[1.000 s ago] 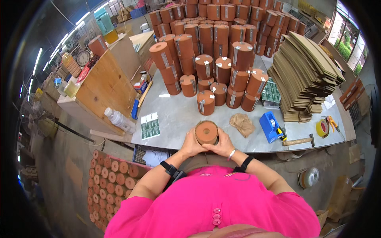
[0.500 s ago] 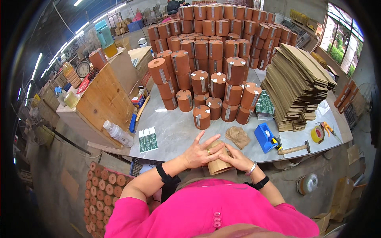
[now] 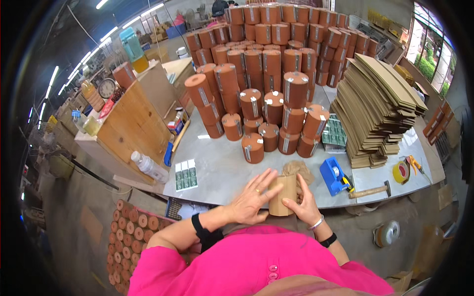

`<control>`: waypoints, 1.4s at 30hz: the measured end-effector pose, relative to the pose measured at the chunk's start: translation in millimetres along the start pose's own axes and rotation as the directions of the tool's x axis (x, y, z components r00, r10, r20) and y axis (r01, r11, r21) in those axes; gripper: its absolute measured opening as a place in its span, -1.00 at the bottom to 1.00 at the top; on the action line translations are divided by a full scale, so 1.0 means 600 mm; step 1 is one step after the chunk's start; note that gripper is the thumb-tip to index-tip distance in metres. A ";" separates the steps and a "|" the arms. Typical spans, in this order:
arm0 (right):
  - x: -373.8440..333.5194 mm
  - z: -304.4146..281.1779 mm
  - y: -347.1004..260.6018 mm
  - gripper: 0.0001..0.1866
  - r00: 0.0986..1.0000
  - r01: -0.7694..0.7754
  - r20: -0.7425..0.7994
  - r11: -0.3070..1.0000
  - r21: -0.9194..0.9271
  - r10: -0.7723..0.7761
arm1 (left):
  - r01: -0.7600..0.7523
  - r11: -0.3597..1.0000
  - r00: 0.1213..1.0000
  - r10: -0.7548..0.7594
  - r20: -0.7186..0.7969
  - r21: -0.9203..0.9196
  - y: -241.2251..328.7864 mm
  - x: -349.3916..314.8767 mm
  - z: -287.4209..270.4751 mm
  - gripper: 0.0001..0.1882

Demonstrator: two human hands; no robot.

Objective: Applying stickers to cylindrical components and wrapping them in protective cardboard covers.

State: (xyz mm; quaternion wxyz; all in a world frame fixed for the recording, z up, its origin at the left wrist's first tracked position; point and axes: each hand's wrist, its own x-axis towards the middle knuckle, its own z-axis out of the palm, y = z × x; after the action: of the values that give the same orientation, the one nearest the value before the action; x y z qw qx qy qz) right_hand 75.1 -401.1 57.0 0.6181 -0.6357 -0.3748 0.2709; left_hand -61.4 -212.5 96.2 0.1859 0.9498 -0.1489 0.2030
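Observation:
A tan cardboard tube [image 3: 283,202] with flat, creased sides is held between my hands over the table's front edge. My left hand [image 3: 250,198] rests against its left side, fingers extended across the upper part and the thumb low. Gripping the right side is my right hand [image 3: 306,206], with its thumb on the face towards me. A crumpled brown cloth or bag [image 3: 299,171] lies just behind the tube, partly covered by it. Brown cylindrical rolls [image 3: 253,149] with grey strips stand in stacks beyond.
Right of my hands are a blue tape dispenser [image 3: 334,176], a hammer [image 3: 370,191], a yellow tape roll [image 3: 400,172] and a tall pile of flat cardboard [image 3: 373,111]. On the left are green-and-white label sheets [image 3: 186,175], a white bottle [image 3: 149,166] and a wooden cabinet [image 3: 131,123]. More rolls [image 3: 129,241] stand below left.
The cardboard tube has been raised and turned more upright, moving slightly away from me. My right hand has shifted to its right side; my left hand remains at its left.

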 end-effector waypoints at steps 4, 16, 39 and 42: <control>0.010 0.014 0.003 0.07 0.995 0.079 -0.060 0.995 -0.065 -0.083 | 0.427 0.394 0.835 -0.516 0.189 -0.814 0.000 -0.006 0.039 0.00; 0.020 0.031 -0.035 0.15 0.945 0.017 -0.304 0.948 -0.318 -0.119 | 0.377 -0.191 0.688 -0.597 0.412 -0.906 -0.013 0.070 0.053 -0.37; -0.046 -0.146 0.091 -0.56 0.709 -0.269 -0.650 0.745 -0.610 -0.275 | 0.454 -0.153 0.802 -0.358 0.478 -0.878 -0.039 0.247 0.116 -0.31; -0.042 -0.131 0.078 -0.56 0.698 -0.264 -0.655 0.746 -0.612 -0.290 | 0.470 -0.231 0.814 -0.260 0.519 -0.852 -0.060 0.281 0.143 -0.31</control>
State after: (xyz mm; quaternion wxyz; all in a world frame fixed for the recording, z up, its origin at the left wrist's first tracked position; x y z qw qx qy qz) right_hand 131.0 -465.1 14.9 0.4464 -0.8627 -0.1798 -0.1553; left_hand 127.2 -250.9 87.0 0.8540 0.5084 0.0287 -0.1068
